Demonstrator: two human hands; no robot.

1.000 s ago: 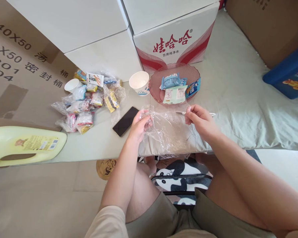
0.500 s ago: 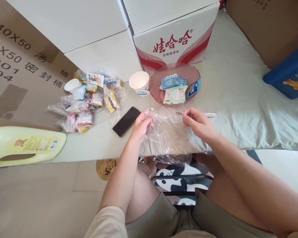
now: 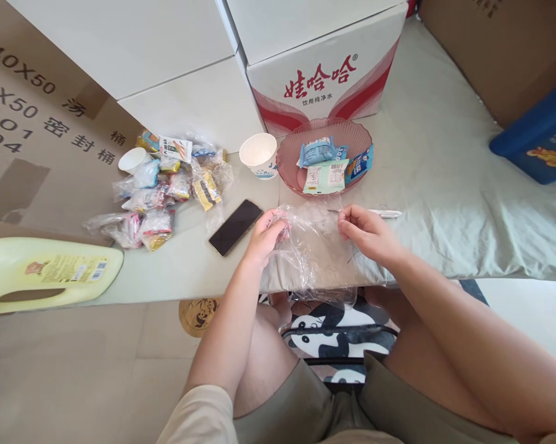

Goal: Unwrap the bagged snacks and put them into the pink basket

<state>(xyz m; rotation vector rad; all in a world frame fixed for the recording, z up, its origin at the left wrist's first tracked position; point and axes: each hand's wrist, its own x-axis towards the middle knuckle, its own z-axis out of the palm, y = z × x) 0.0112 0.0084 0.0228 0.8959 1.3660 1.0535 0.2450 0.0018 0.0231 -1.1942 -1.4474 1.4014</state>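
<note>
A clear plastic bag is stretched between my hands over the front edge of the cloth-covered table, its lower part hanging past the edge. My left hand is closed on the bag's left side, its fingers bunching the film. My right hand pinches the upper right of the bag between thumb and fingers. Just behind the right hand lies a thin white-handled tool, partly hidden by the hand. A pink ribbed glass bowl stands beyond the bag, holding several packaged snacks.
A dark phone lies left of my left hand. Behind it stands a white paper cup. Several bagged snacks are piled to the left, near a yellow jug. A white-and-red carton backs the bowl; a blue container stands right.
Both hands keep hold of the bag in nearly the same place. My right hand has shifted very slightly left and down; the view has moved a little.
</note>
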